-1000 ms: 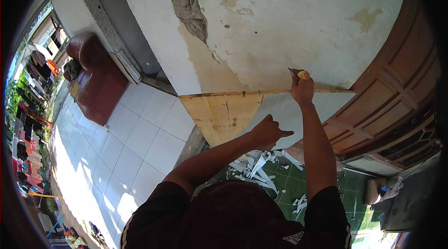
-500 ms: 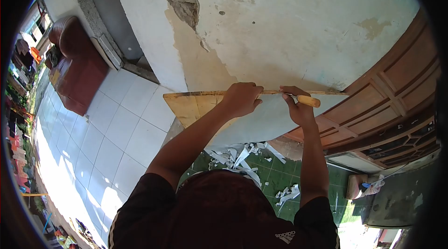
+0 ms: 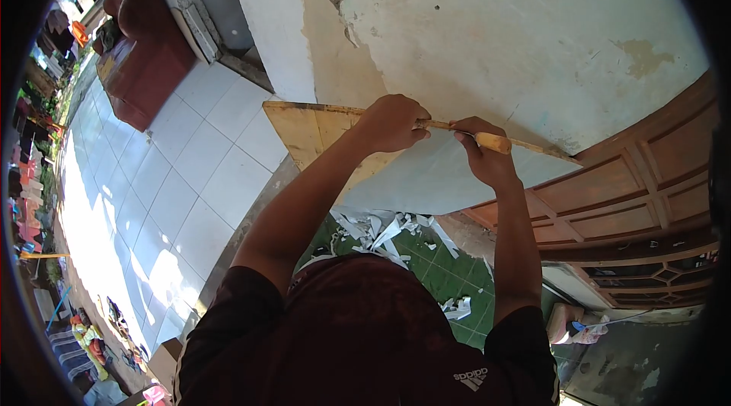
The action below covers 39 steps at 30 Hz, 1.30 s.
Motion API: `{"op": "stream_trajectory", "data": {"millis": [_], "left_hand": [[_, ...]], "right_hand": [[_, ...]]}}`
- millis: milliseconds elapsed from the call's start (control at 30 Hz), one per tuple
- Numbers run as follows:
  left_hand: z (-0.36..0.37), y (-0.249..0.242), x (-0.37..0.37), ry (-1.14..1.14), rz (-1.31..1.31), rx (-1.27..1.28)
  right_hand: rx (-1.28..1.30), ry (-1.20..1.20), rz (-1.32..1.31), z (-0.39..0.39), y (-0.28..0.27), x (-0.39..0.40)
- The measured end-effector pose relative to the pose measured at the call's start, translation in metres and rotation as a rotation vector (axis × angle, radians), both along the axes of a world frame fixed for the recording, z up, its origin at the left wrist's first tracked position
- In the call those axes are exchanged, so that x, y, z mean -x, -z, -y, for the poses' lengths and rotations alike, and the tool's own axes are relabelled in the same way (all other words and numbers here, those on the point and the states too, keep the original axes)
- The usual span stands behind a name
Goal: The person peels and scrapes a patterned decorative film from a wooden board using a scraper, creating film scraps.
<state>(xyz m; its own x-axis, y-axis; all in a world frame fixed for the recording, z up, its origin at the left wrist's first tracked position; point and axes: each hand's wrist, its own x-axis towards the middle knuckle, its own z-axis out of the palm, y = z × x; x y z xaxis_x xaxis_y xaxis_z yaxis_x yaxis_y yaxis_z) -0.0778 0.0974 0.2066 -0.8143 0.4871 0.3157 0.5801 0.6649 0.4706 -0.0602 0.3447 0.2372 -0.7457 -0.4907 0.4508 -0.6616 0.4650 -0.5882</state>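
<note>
A wooden board (image 3: 304, 132), with a pale sheet (image 3: 426, 177) on its face, stands on edge between me and the wall. My left hand (image 3: 392, 124) is closed over the board's top edge near the middle. Farther right, my right hand (image 3: 487, 155) grips a tool by its yellow-orange wooden handle (image 3: 493, 143). The tool's thin blade lies along the top edge, between my two hands, and its tip is hard to make out.
Behind the board rises a peeling wall (image 3: 487, 40). White scraps (image 3: 388, 231) litter the green tiled floor (image 3: 442, 276). A red sofa (image 3: 145, 55) stands at the upper left on white tiles (image 3: 198, 170). Brown wooden panelling (image 3: 609, 185) is on the right.
The view has shifted and tilted, so the board now slopes down to the right. Both hands remain on the board and tool, appearing higher in the frame.
</note>
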Motion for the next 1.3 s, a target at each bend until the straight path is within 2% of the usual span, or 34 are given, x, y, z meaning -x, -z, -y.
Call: {"op": "stream_trajectory", "data": {"millis": [567,767,867,1300], "left_hand": [[0.002,0.005,0.005,0.014,-0.036,-0.005],[0.001,0.003,0.006,0.020,-0.002,-0.007],[0.002,0.002,0.006,0.022,0.025,0.001],[0.001,0.006,0.005,0.025,-0.045,-0.030]], "right_hand": [[-0.028,-0.151,-0.052,-0.006,0.006,0.005],[0.008,-0.025,0.059,-0.009,0.007,0.006],[0.020,-0.072,-0.034,-0.003,0.009,0.004],[0.021,0.030,-0.093,0.009,0.019,-0.002]]}}
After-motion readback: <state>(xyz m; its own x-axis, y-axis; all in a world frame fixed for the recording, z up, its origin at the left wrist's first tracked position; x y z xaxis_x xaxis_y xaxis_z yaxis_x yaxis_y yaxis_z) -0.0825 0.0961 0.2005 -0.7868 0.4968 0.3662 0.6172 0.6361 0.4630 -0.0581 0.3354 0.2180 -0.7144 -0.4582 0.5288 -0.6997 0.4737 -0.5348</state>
